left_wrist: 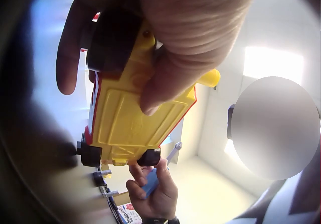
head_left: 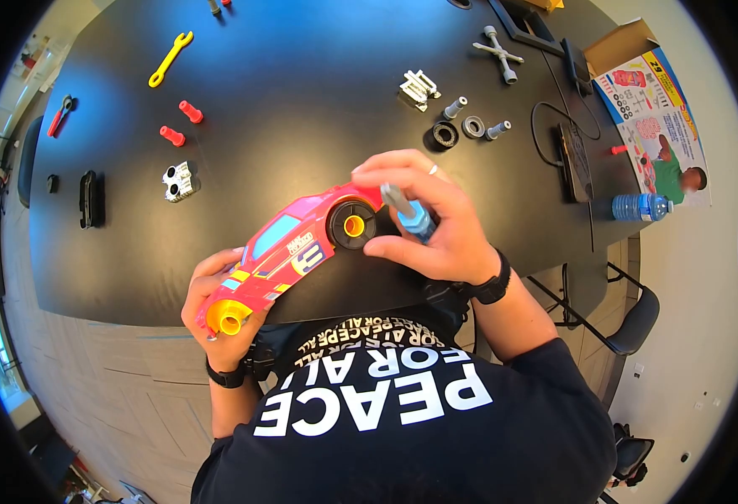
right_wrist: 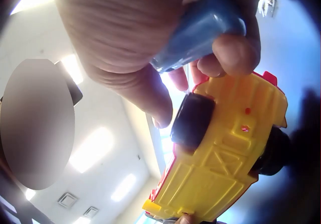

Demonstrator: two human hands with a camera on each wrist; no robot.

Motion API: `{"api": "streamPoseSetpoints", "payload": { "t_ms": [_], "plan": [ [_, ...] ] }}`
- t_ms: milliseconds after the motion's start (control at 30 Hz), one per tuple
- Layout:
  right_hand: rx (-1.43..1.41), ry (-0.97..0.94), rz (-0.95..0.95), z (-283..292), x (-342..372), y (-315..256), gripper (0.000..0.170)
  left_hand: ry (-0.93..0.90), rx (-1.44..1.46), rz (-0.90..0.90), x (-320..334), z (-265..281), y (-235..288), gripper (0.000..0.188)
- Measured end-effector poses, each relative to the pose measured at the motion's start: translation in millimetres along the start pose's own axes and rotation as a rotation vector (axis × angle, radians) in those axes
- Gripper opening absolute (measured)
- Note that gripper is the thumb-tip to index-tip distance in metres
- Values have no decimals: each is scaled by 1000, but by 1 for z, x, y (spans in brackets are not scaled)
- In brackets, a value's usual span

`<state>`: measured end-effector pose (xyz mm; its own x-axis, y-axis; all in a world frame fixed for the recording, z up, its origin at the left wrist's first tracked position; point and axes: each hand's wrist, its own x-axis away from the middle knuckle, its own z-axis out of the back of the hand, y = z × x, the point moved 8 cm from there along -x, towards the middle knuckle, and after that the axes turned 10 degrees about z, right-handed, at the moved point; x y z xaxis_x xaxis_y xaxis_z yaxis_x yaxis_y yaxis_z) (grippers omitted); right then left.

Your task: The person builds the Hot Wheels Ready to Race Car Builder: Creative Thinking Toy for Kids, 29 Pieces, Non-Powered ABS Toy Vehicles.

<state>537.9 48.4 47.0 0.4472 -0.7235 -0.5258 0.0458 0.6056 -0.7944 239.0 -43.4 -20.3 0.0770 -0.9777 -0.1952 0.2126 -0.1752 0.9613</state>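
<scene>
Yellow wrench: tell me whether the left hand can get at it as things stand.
Probably not as it is: the left hand grips the car, and the yellow wrench lies farther off across the table. Nothing covers it, though.

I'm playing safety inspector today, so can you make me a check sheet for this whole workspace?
Surface: dark table, with toy parts spread over it.
Job's things: red toy car, its near side showing one black wheel and one bare yellow hub; blue-handled screwdriver.
Clutter: yellow wrench, red pegs, water bottle, open box.
Hands: left hand grips the car's bare-hub end; right hand holds the screwdriver by the other end.
Cables: black cable curls on the table.
Surroundings: black chair, floor.
</scene>
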Motion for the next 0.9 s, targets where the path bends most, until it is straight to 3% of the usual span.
{"api": "streamPoseSetpoints", "payload": {
  "t_ms": [167,233,300,367,500,567,700,900],
  "plan": [
    [263,175,-15,50,19,2,36,73,-151,-91,4,9,8,52],
    [626,157,-148,87,22,9,28,92,-150,-78,3,11,12,52],
    [869,284,-265,124,38,29,23,108,-148,-68,2,12,11,52],
    [955,301,-301,139,38,31,29,119,-114,-42,1,13,7,52],
    [1002,313,-175,145,26,28,38,140,-129,-54,1,11,9,52],
    [1203,333,-331,153,27,32,43,120,-93,-54,2,9,6,51],
    [1111,317,-525,180,51,65,49,134,-89,-45,7,11,3,51],
    [674,434,-646,190,77,107,32,142,-92,-33,7,13,4,51]
  ]
}}
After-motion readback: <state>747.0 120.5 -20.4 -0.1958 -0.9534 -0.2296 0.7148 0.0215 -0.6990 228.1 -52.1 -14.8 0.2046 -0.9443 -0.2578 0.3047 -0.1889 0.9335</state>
